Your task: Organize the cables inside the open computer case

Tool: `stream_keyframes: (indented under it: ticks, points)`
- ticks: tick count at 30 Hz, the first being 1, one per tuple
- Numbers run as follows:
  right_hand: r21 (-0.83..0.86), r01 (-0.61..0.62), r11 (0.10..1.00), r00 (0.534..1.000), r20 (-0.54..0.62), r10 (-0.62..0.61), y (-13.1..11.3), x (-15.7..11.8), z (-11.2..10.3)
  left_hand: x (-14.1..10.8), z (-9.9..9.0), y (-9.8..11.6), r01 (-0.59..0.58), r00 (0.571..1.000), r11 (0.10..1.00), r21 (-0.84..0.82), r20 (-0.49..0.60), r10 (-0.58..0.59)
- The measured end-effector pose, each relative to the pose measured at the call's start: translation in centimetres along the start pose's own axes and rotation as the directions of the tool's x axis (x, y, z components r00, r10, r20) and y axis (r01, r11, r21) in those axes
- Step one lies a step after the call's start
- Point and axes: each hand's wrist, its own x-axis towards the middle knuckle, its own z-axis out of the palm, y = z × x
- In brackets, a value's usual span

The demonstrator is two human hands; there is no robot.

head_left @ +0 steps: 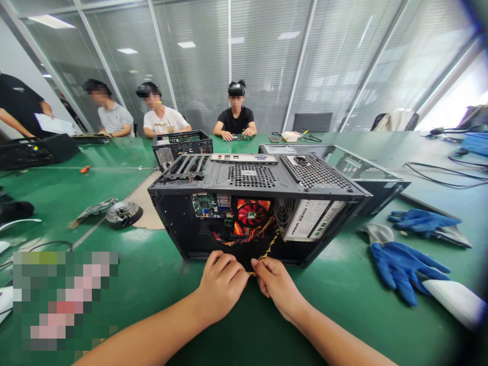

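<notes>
In front of me a black computer case (213,183) lies with its open side facing me and its rear panel upward. Inside it I see a motherboard (206,205), a red cooling fan (252,213) and a power supply (312,219) with a white label. A twisted yellow-and-black cable (271,245) runs out from beside the power supply. My left hand (224,282) is closed round the cable's near end, fingers curled. Between thumb and fingers, my right hand (275,277) pinches the same cable just to the right. The cable's tip is hidden in my left hand.
Blue work gloves (404,264) lie at the right, near a white object (457,300). A second case (385,195) stands behind mine. A round metal part (124,213) lies at the left on the green table (145,284). Several people sit or stand across the table.
</notes>
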Motion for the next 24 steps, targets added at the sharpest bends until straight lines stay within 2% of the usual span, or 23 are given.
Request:
stream_keyframes:
  ticks: [7, 14, 20, 24]
  points:
    - [0.017, 0.012, 1.0, 1.0, 0.01, -0.012, 0.04, 0.08, -0.08, 0.26, -0.07, 0.2, 0.059, 0.996, 0.998, -0.002, -0.067, -0.059]
    - [0.022, 0.009, 1.0, 1.0, 0.028, -0.009, 0.47, 0.17, -0.24, -0.07, 0.38, -0.29, 0.042, 0.995, 0.998, -0.046, -0.09, -0.046]
    - [0.023, 0.014, 1.0, 0.999, 0.039, -0.015, 0.34, 0.16, -0.27, -0.13, 0.45, -0.54, 0.038, 0.996, 0.998, -0.055, -0.077, -0.042]
    - [0.027, 0.009, 1.0, 0.999, 0.038, -0.01, 0.4, 0.16, -0.3, 0.07, 0.53, -0.58, 0.103, 0.993, 0.992, -0.077, -0.05, -0.107]
